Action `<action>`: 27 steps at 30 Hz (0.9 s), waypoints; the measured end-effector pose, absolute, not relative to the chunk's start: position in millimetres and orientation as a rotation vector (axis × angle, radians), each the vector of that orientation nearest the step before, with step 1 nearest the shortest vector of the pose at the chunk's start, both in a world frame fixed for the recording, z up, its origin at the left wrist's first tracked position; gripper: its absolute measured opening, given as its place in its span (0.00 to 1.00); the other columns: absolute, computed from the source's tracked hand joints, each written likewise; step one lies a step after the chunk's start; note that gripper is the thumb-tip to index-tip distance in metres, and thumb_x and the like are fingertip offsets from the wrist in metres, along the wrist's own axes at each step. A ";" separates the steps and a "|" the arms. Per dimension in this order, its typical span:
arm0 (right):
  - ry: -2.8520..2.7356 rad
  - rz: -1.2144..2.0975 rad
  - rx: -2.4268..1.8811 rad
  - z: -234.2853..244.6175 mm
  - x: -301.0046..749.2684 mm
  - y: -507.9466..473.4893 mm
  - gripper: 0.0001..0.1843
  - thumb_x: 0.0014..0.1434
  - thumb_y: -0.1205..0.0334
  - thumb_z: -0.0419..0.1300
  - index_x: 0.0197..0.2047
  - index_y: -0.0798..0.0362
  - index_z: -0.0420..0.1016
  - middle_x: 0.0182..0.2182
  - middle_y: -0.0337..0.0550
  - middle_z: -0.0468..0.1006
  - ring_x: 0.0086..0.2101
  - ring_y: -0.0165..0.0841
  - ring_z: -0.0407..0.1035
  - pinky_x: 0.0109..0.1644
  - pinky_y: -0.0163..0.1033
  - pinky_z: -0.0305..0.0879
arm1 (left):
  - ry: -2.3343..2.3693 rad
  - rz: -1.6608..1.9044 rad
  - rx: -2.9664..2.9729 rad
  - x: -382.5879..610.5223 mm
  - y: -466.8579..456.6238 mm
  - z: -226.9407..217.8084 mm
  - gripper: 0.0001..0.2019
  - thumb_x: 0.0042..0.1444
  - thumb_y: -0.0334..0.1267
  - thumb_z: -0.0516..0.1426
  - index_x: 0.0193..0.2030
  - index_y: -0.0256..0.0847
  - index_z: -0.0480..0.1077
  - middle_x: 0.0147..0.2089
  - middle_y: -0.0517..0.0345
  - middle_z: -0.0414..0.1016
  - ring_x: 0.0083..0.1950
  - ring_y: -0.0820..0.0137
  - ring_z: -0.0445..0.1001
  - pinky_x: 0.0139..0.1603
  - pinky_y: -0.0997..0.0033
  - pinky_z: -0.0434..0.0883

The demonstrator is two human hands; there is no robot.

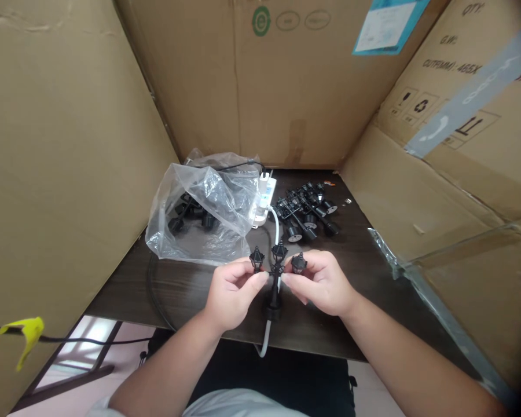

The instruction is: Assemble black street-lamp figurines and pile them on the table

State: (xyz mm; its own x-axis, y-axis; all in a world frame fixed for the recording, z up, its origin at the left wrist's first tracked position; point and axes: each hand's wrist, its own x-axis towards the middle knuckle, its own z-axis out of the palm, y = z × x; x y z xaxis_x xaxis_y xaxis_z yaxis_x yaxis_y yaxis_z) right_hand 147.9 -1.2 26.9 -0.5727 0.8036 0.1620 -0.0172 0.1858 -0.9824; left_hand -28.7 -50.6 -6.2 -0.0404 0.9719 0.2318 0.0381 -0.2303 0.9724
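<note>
A small black model lamp post (275, 292) with three lantern heads stands upright between my hands, its round base low near the table's front edge. My left hand (234, 289) pinches it by the arm below the left lantern. On the other side, my right hand (323, 284) has thumb and fingers closed at the arm under the right lantern, which tilts toward me. The middle lantern rises above both hands. Behind the right hand lies a heap of similar black lamp posts (306, 211), several with round pale undersides showing.
A clear plastic bag (200, 208) with more black lamp posts inside lies at the back left. Beside it sits a white power strip (264, 200) with plugs and a pale cable. Cardboard walls (260, 92) enclose the dark table (182, 289) on three sides.
</note>
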 end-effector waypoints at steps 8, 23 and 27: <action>-1.838 1.381 -0.722 27.2 148.4 -3.1 0.10 0.55 0.64 0.63 0.23 0.55 0.72 0.12 0.34 0.66 0.14 0.25 0.58 0.17 0.31 0.54 | 1.108 1.467 1.533 -27.8 -54.4 -4.4 0.08 0.58 0.34 0.59 0.33 0.37 0.79 0.33 0.51 0.78 0.38 0.64 0.77 0.39 0.67 0.73; -1.951 1.088 -0.514 26.9 146.2 -4.7 0.14 0.57 0.66 0.58 0.21 0.52 0.65 0.16 0.38 0.67 0.19 0.28 0.59 0.23 0.35 0.57 | 0.926 1.615 1.830 -31.6 -55.9 -6.4 0.07 0.58 0.26 0.56 0.35 0.38 0.75 0.29 0.54 0.71 0.31 0.69 0.68 0.33 0.68 0.68; -1.976 0.984 -0.421 26.2 148.1 -6.9 0.03 0.56 0.69 0.60 0.35 0.54 0.74 0.23 0.43 0.73 0.23 0.31 0.65 0.27 0.36 0.62 | 0.848 1.622 1.922 -31.9 -56.3 -9.8 0.07 0.58 0.26 0.56 0.37 0.39 0.74 0.33 0.51 0.75 0.34 0.67 0.72 0.37 0.65 0.71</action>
